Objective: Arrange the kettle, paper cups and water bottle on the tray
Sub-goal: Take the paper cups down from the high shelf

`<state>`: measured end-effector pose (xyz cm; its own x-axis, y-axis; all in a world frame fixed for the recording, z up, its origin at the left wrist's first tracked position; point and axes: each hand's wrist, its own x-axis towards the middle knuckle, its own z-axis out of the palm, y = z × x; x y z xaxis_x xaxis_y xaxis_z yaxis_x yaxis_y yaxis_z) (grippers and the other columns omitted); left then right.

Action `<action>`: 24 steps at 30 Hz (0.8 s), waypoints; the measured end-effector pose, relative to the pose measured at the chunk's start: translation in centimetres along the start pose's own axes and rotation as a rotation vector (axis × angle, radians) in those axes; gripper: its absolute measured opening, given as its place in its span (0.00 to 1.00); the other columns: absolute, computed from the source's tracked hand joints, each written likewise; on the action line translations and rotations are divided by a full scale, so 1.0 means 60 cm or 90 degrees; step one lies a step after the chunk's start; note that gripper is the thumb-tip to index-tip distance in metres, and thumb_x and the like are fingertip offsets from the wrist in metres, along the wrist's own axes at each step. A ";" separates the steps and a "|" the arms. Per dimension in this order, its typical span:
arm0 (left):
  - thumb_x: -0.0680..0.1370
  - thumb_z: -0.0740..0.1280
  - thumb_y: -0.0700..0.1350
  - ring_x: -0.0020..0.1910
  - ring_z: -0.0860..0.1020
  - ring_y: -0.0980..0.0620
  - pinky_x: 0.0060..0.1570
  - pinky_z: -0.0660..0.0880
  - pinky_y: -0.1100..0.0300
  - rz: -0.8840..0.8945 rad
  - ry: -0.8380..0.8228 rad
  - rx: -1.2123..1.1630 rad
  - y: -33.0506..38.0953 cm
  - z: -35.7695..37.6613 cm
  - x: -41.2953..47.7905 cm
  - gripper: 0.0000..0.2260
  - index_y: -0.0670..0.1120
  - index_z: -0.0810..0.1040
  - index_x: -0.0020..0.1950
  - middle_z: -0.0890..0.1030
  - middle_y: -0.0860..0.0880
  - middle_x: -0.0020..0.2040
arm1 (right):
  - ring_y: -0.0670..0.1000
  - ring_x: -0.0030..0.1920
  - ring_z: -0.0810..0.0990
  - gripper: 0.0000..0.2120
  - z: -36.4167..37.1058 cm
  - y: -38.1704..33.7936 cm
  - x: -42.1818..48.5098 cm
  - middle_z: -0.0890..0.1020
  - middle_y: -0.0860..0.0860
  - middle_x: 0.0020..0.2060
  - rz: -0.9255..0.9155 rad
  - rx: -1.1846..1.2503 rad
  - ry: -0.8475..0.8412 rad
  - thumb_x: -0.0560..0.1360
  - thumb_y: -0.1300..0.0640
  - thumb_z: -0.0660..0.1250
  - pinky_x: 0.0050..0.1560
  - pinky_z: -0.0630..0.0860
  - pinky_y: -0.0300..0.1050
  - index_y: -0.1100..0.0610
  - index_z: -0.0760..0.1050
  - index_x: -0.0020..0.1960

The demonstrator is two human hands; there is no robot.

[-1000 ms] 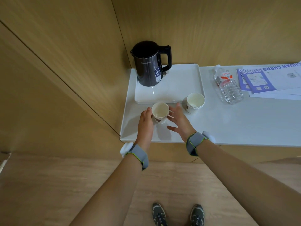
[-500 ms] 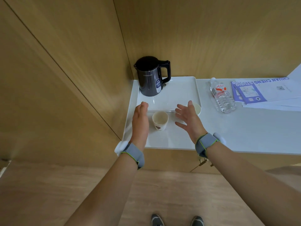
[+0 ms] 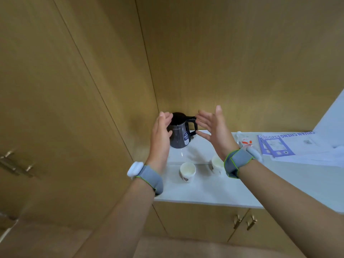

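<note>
Open hands flanking kettle; nothing held.
Left hand point(image 3: 161, 131): fingers straight, close together, gripping nothing; tips level with lid of kettle point(image 3: 179, 136), at its left side; contact not determinable. Right hand point(image 3: 214, 131): fingers spread wide, gripping nothing; tips at kettle handle, contact likewise unclear. Kettle upright between the two sets of fingers, on far left corner of white tray point(image 3: 195, 155). First paper cup point(image 3: 187, 171) upright on counter point(image 3: 204, 190), nearer than the fingers, between the wrists, just off tray's near edge. Second paper cup point(image 3: 216, 162) under right wrist, partly hidden. Water bottle point(image 3: 245, 141) right of right-hand fingers, off tray, mostly behind grey wristband point(image 3: 237, 162). Leaflets point(image 3: 275, 146) farther right.
</note>
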<state>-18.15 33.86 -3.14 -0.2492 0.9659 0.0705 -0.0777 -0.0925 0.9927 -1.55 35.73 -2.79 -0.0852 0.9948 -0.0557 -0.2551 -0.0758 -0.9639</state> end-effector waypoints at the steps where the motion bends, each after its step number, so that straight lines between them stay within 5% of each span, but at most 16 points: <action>1: 0.88 0.51 0.58 0.72 0.74 0.56 0.74 0.70 0.48 0.015 -0.003 -0.001 0.023 0.002 0.001 0.19 0.52 0.74 0.68 0.79 0.50 0.72 | 0.51 0.74 0.74 0.35 0.009 -0.024 -0.001 0.75 0.54 0.75 -0.012 -0.001 -0.008 0.85 0.35 0.42 0.75 0.71 0.58 0.57 0.69 0.78; 15: 0.88 0.50 0.57 0.70 0.77 0.59 0.70 0.75 0.49 0.284 -0.038 -0.038 0.335 0.015 -0.038 0.23 0.47 0.75 0.73 0.82 0.52 0.69 | 0.48 0.72 0.76 0.35 0.113 -0.305 -0.081 0.78 0.52 0.72 -0.263 0.013 -0.153 0.85 0.36 0.41 0.73 0.73 0.55 0.55 0.70 0.77; 19: 0.83 0.52 0.62 0.70 0.77 0.59 0.68 0.76 0.50 0.355 -0.067 -0.058 0.430 0.014 -0.058 0.25 0.49 0.76 0.70 0.83 0.53 0.67 | 0.46 0.71 0.77 0.39 0.147 -0.388 -0.113 0.80 0.51 0.71 -0.335 0.016 -0.215 0.78 0.32 0.45 0.72 0.74 0.54 0.54 0.71 0.76; 24: 0.89 0.49 0.55 0.70 0.77 0.60 0.68 0.76 0.51 0.441 -0.074 -0.057 0.524 0.017 -0.094 0.22 0.47 0.76 0.71 0.83 0.52 0.67 | 0.45 0.72 0.77 0.40 0.181 -0.476 -0.152 0.79 0.51 0.72 -0.410 0.015 -0.268 0.78 0.32 0.43 0.74 0.73 0.55 0.55 0.70 0.77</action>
<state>-18.18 25.74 27.77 -0.1657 0.6964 0.6983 -0.0192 -0.7102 0.7037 -3.93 28.09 28.04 -0.2715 0.7334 0.6233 -0.3981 0.5040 -0.7665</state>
